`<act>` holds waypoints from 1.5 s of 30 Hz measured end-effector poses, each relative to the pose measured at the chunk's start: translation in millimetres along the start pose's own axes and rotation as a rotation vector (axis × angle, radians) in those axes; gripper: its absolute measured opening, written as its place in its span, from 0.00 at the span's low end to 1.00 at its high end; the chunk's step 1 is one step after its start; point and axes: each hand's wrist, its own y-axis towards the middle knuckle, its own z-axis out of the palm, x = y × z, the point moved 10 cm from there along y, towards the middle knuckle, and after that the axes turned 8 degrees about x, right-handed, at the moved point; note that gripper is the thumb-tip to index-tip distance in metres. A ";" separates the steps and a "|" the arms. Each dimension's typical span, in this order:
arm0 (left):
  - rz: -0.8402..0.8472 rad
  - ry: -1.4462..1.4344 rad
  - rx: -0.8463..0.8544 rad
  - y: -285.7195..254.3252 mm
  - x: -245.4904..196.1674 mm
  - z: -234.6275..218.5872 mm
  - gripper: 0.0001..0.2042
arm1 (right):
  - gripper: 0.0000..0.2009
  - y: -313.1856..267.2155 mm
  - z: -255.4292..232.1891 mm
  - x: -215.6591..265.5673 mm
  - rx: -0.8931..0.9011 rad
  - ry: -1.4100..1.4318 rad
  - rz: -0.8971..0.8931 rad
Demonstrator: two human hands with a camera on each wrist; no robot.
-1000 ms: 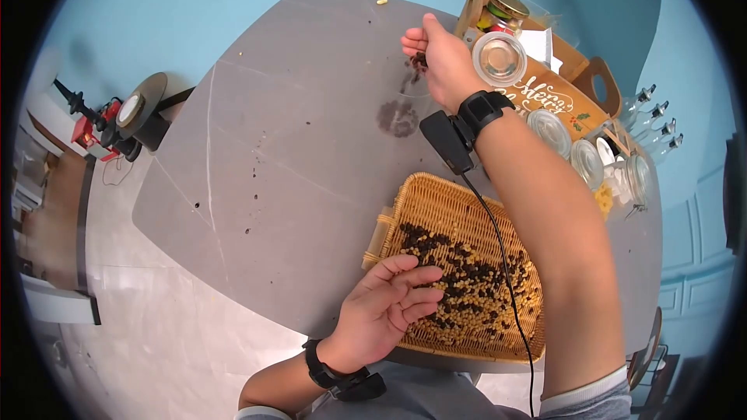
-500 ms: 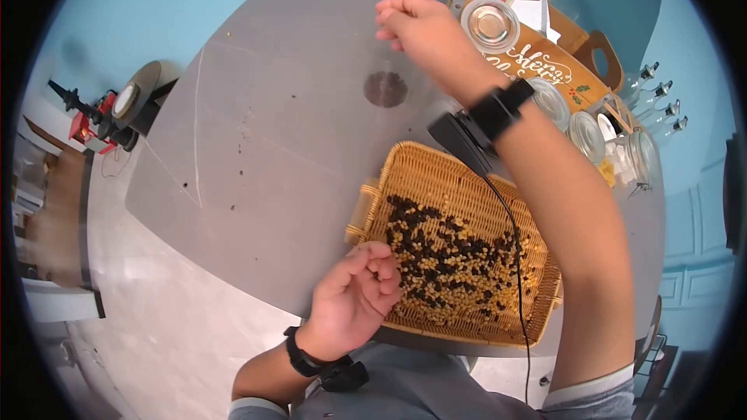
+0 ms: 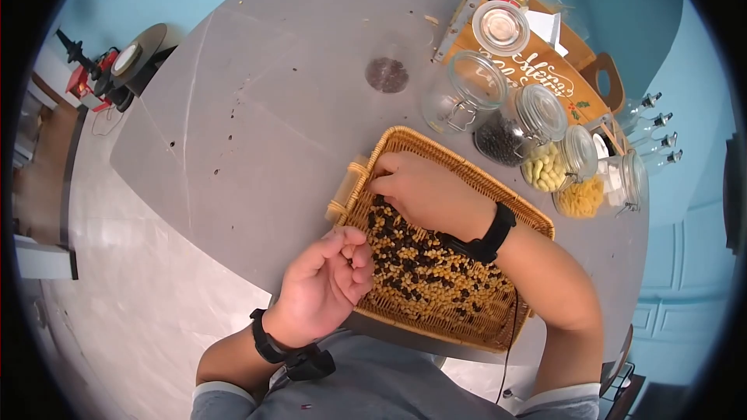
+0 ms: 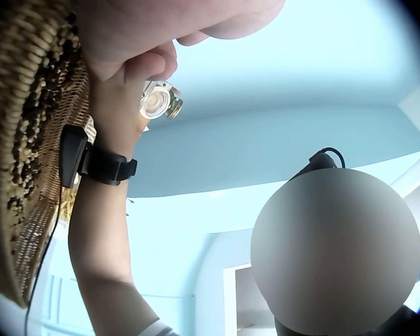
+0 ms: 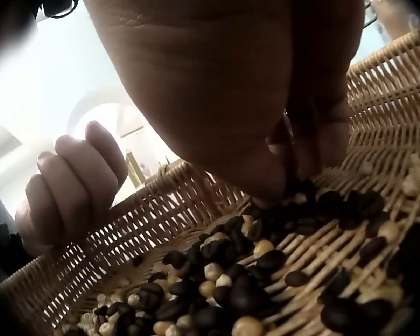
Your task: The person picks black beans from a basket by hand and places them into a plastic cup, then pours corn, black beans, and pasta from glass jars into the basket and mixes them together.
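Note:
In the head view my right hand (image 3: 428, 190) reaches down into the far left of a wicker basket (image 3: 467, 162). The right wrist view has its bent thumb and fingertips (image 5: 266, 183) close together among dark coffee beans (image 5: 227, 288). These lie mixed with yellow corn kernels (image 3: 436, 299) over the basket's floor. At the basket's near left rim, my left hand (image 3: 323, 284) hovers palm up, its fingers loosely curled and nothing clear in them. Beyond the basket stands a clear glass jar (image 3: 387, 75) with a dark layer of beans at its bottom.
Glass jars line the right side: an open-lidded one (image 3: 455, 101), one of black beans (image 3: 500, 140), one of cashew-like pieces (image 3: 546, 167) and one of pasta (image 3: 580, 197). Behind is a wooden crate (image 3: 537, 85). Stray beans (image 3: 230, 138) dot the grey table (image 3: 272, 109). A cable (image 3: 507, 358) crosses the basket.
My right hand, which was dropping beans over the glass jar, has come back toward me and down into the basket. The left hand's fingers have curled more as it shifted left.

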 end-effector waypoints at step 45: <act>0.071 0.043 -0.103 22.4 15.8 -8.9 0.19 | 0.05 -33.8 -23.4 -23.8 0.003 0.538 0.235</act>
